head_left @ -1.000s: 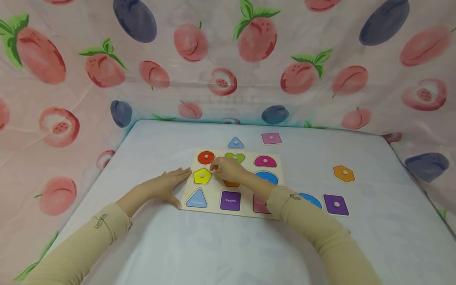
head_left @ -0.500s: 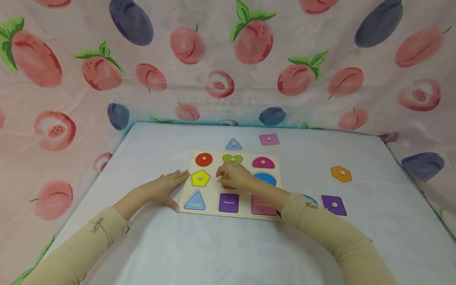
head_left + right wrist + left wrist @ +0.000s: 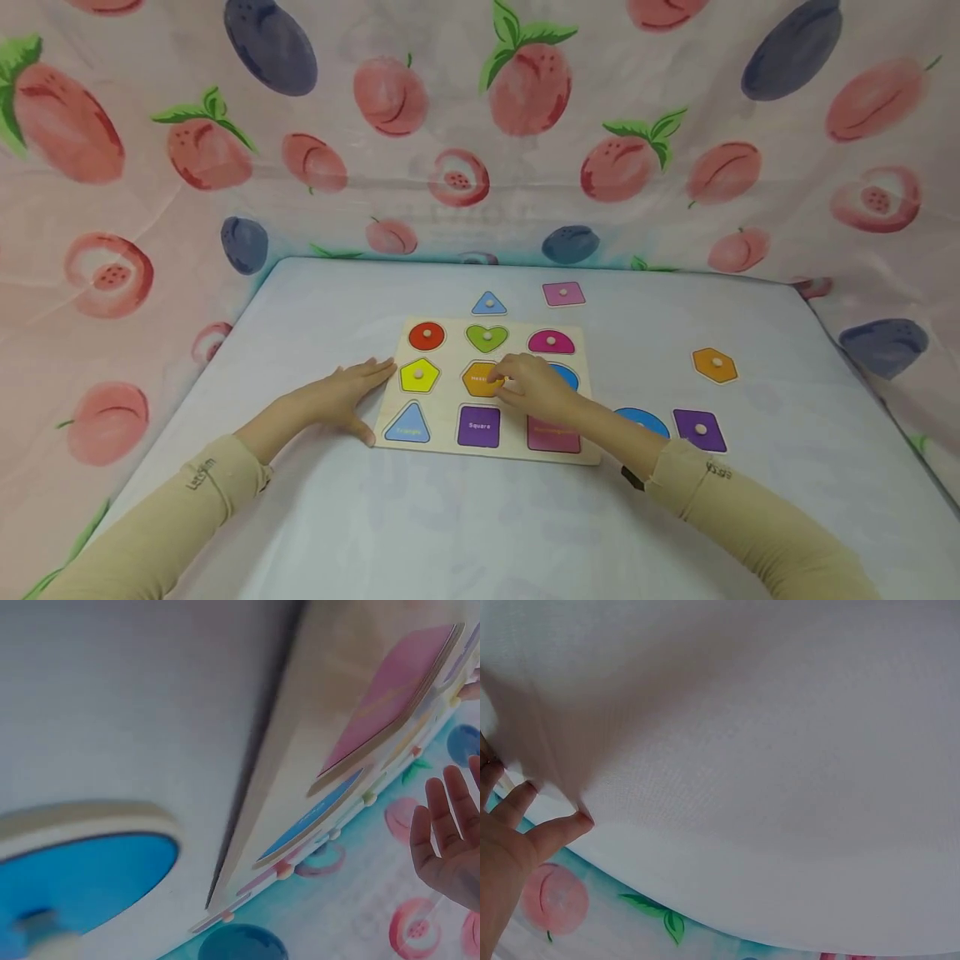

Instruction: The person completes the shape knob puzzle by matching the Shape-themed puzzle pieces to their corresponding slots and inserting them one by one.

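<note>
A wooden shape puzzle board lies on the table. Spread fingers of my left hand rest along its left edge. Over the board's middle, my right hand hovers with loosely bent fingers near the orange hexagon recess, holding nothing; the right wrist view also shows this hand without anything in it. Knobbed pieces sit in the board: a red circle, green heart, magenta semicircle and yellow pentagon. The triangle, square and rectangle recesses show printed bottoms.
Loose knobbed pieces lie around the board: a blue triangle and pink piece behind it, an orange hexagon, purple square and blue oval on the right. A fruit-print cloth hangs behind the table.
My right hand has moved rightward from beside the yellow pentagon, uncovering the green heart and the hexagon recess. My left hand stays at the board's edge. The view has shifted slightly.
</note>
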Demonstrator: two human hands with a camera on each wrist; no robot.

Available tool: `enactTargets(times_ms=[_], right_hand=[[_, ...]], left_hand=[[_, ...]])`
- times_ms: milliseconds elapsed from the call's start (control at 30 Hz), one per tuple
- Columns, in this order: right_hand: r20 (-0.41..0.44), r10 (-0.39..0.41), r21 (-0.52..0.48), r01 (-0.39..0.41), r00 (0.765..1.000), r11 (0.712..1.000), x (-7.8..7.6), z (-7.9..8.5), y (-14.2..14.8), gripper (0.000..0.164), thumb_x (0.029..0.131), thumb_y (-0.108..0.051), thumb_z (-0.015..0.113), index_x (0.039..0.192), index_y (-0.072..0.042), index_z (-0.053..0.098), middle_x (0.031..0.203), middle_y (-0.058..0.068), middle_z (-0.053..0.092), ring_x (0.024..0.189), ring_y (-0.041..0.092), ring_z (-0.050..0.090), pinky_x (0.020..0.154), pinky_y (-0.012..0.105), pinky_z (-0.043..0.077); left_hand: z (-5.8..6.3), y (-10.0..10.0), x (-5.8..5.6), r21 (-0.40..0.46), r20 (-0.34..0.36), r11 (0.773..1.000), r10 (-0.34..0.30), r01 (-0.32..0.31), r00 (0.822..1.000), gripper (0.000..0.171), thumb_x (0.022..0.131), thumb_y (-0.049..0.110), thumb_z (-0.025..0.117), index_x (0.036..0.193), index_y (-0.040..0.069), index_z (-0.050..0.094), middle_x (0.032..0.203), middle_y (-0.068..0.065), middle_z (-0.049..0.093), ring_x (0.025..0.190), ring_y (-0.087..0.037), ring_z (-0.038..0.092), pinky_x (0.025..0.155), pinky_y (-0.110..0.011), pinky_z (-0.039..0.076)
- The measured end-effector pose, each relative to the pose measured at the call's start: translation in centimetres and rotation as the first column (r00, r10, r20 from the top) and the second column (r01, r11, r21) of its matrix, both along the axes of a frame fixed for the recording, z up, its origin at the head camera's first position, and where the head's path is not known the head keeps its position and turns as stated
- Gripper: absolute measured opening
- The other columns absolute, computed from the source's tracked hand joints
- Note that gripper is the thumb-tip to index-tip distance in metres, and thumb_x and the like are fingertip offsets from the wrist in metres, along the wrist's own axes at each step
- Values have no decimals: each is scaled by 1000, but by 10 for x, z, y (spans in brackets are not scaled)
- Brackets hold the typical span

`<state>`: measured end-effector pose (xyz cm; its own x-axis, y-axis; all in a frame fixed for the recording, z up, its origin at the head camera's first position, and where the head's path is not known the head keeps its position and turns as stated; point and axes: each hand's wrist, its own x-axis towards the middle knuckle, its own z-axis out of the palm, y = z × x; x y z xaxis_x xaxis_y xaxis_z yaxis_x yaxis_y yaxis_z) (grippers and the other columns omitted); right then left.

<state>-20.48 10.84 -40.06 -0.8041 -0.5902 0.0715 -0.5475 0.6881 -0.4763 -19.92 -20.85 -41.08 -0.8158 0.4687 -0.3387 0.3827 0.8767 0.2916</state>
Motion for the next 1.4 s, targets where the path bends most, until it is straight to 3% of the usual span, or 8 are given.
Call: enactTargets(times_ms=[133,367,633,900,1067,1233,1400], right_hand=[[-60,18,-15,-19,998,1000,8,3,18,19,87,-13,67,104,-7,69,104,5,69,106,25,61,95,43,49],[-141,-41,-10,40,989,999,19,9,46,22,82,-13,72,104,-9,70,105,5,70,108,26,61,94,46,51],[-105,-177,-55,172,979,984,32,15,80,23,84,-14,70,106,-8,68,106,8,68,104,29,62,91,48,51],[-102,-301,-69,295,948,953,38,16,127,25,86,-13,68,110,-5,66,108,14,66,98,32,61,77,45,57],[-105,-368,-125,355,924,926,41,11,148,28,85,-13,69,112,-5,65,109,14,66,96,31,60,79,49,55],[-184,-410,-213,371,893,904,39,2,168,29,83,-7,70,110,-3,64,105,17,66,91,32,61,77,54,52],[-208,-459,-252,406,864,879,32,-4,191,28,84,-4,69,111,-1,62,103,19,65,89,32,59,79,53,50]], left_hand=[[2,1,0,2,4,1000,-2,2,1000,113,61,41,86,148,4,25,156,-14,22,143,-40,18,107,-68,19],[1,0,-1,6,17,1000,-3,3,1000,114,60,42,85,149,5,24,157,-13,21,143,-40,17,108,-67,18],[-2,-2,0,6,21,1000,4,-4,1000,114,60,42,85,149,5,25,156,-14,22,143,-40,17,108,-67,19],[0,0,-2,7,17,1000,2,-2,1000,115,59,42,86,149,5,25,156,-15,22,143,-42,17,107,-68,18],[-2,0,-3,7,16,1000,7,-7,1000,114,60,42,85,149,6,25,157,-14,22,143,-40,17,108,-67,18],[-3,-1,-3,15,18,1000,7,-8,1000,113,61,42,85,149,6,25,157,-14,21,144,-40,16,109,-66,18],[-2,-2,-2,27,17,1000,-8,8,1000,113,61,43,85,149,5,25,157,-14,21,143,-41,17,108,-67,18]])
